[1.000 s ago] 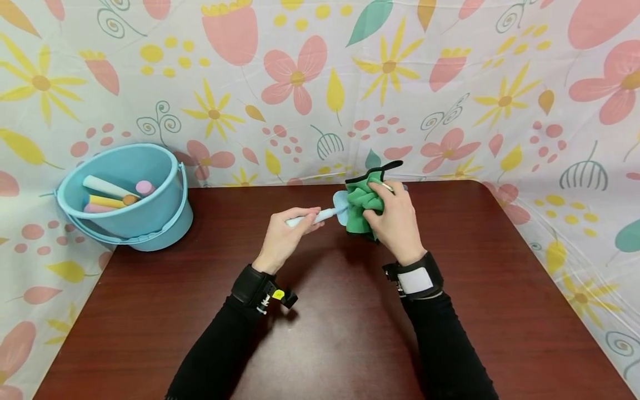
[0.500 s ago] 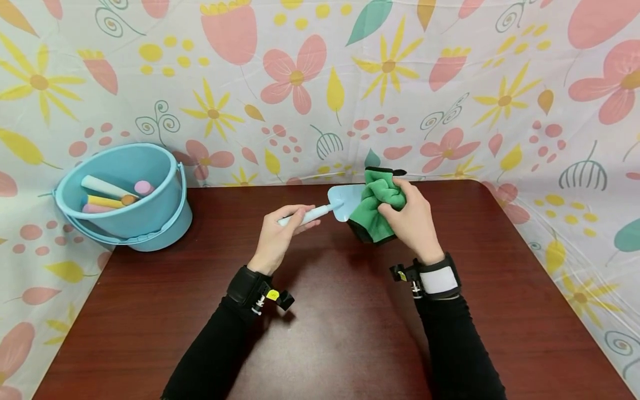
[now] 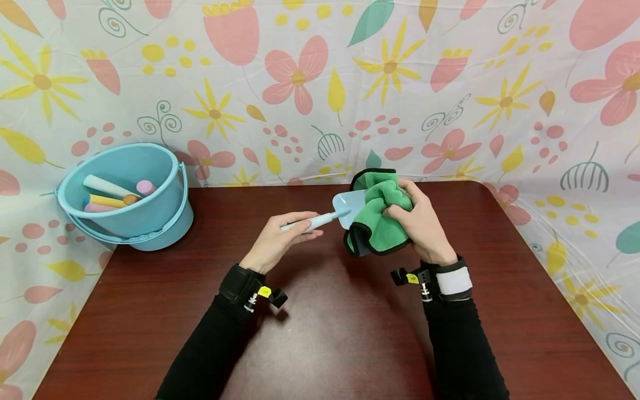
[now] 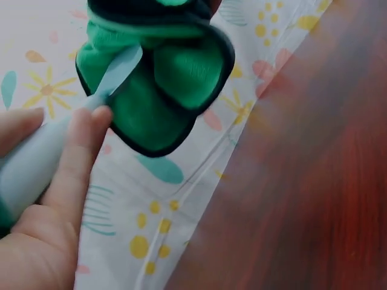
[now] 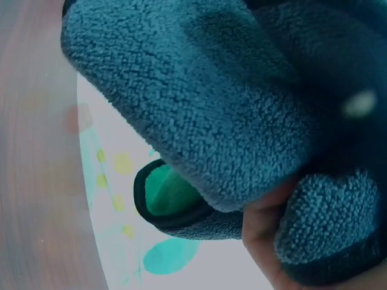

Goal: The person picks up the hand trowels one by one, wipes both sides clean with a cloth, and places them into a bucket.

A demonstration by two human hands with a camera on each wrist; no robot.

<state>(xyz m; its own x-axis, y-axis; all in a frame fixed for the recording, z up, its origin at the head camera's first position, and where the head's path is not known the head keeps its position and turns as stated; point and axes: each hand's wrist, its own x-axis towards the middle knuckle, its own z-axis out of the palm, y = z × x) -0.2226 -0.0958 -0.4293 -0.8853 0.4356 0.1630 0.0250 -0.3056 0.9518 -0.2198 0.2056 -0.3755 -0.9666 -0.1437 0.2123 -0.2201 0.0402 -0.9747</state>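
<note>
My left hand grips the pale blue handle of a small toy shovel, whose blade points right into a green cloth. My right hand holds that bunched green cloth with black trim against the shovel blade, above the dark red table. In the left wrist view my fingers wrap the shovel handle and the cloth covers the blade. The right wrist view is filled by the cloth's grey-blue side held in my fingers.
A light blue bucket stands at the table's back left corner, holding several pastel toy handles. A flowered sheet hangs behind and to both sides of the table.
My right hand has drawn the cloth back toward me and lower along the shovel blade, uncovering part of the blade. My left hand has shifted slightly left and nearer with the handle.
</note>
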